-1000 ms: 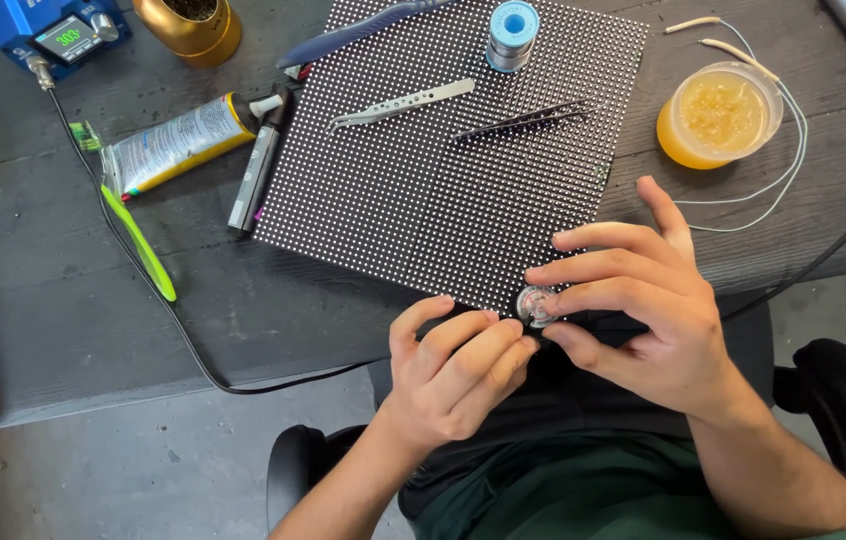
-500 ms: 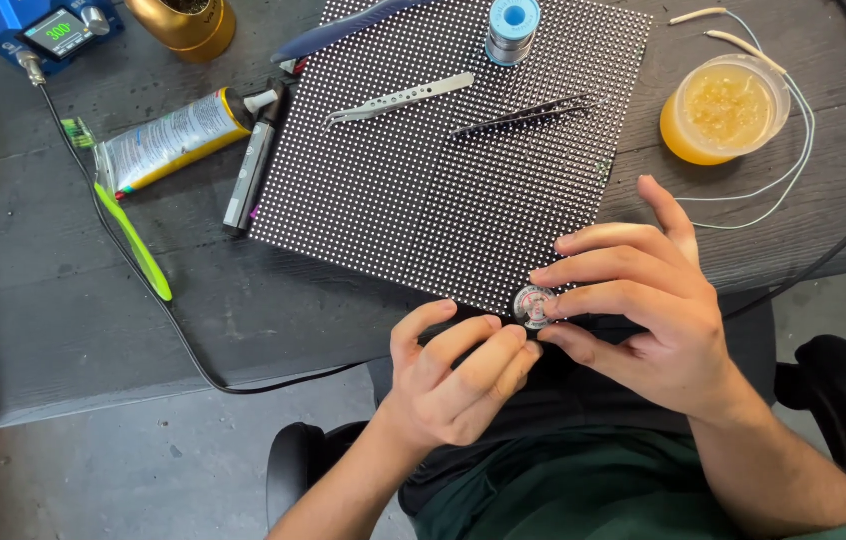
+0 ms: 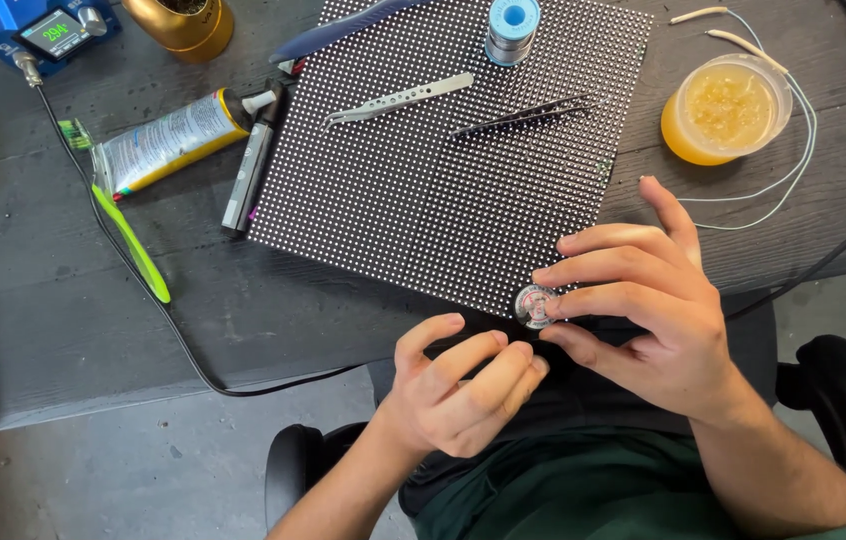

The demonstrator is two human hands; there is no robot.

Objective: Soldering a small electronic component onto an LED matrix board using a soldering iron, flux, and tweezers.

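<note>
Head view, looking down over a dark worktop (image 3: 63,330): at far left a blue station with a lit display (image 3: 43,30) and a brass-coloured pot (image 3: 183,25) sit at the back edge, with a squeezed adhesive tube (image 3: 168,140) and a green-handled tool (image 3: 133,245) nearer in. At centre lies a black dotted panel (image 3: 423,200) carrying silver tweezers (image 3: 398,98), dark tweezers (image 3: 523,117) and a solder spool (image 3: 513,28). Below it, the left hand (image 3: 458,390) is loosely curled over the lap with nothing seen in its grip; its fingertips come just beside the right hand's thumb. The right hand (image 3: 653,310) pinches a small round metal disc (image 3: 535,305) between thumb and forefingers at the panel's near right corner, just where it was a second ago. Only the camera has drifted, which suggests fine, steady work on the disc rather than a new move. At far right stands an amber flux tub (image 3: 725,110).
</note>
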